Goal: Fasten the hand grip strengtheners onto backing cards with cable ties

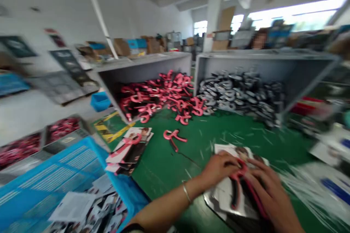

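A pink-and-black plier-like tool (235,182) with a rounded head and two handles lies on a stack of printed cards (222,196). At its head, my left hand (221,167) is closed, its fingers gripping the tool. My right hand (269,185) curls over the tool's right handle, fingers bent against it; part of the handle is hidden. Left of my hands, another pink tool (173,138) lies alone on the green table (161,167). Farther left, a tool rests on a second card pile (139,153).
A grey bin of pink tools (164,91) and one of grey-black tools (235,91) stand behind. A blue crate (93,153) holding cards is at lower left. White ties (303,185) and plastic bags (328,174) lie right. A person (258,40) is beyond the bins.
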### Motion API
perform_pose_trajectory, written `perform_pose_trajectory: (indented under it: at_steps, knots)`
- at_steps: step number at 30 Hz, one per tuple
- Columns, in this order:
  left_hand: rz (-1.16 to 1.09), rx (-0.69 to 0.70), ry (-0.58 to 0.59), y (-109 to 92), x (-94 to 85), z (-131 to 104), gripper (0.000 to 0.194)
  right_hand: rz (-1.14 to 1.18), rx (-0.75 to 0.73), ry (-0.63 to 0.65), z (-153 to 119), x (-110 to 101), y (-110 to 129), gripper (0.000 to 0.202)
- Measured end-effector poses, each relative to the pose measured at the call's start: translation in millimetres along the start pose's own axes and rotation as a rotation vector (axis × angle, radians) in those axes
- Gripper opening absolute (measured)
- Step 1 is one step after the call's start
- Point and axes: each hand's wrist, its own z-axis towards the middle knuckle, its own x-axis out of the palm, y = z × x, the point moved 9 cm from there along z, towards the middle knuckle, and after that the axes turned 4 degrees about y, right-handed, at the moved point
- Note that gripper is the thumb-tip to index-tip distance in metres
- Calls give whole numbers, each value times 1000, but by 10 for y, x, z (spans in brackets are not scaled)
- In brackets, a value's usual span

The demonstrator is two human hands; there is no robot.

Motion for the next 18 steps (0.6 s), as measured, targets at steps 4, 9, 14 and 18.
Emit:
perform_pose_trajectory:
  at_steps: [4, 9, 14, 18]
  knots:
    - [-109, -47, 23, 131, 25, 78, 9, -18, 62, 3, -164, 10, -123, 26]
    - [-144, -66, 44, 152, 55, 52, 10, 30, 38, 17, -133, 86, -154, 19]
    - [-170, -83, 32, 156, 49, 66, 10, 64, 41, 28, -166, 51, -180, 18]
    - [-180, -100, 37, 159, 57, 79, 9, 81, 44, 42, -161, 56, -174, 15]
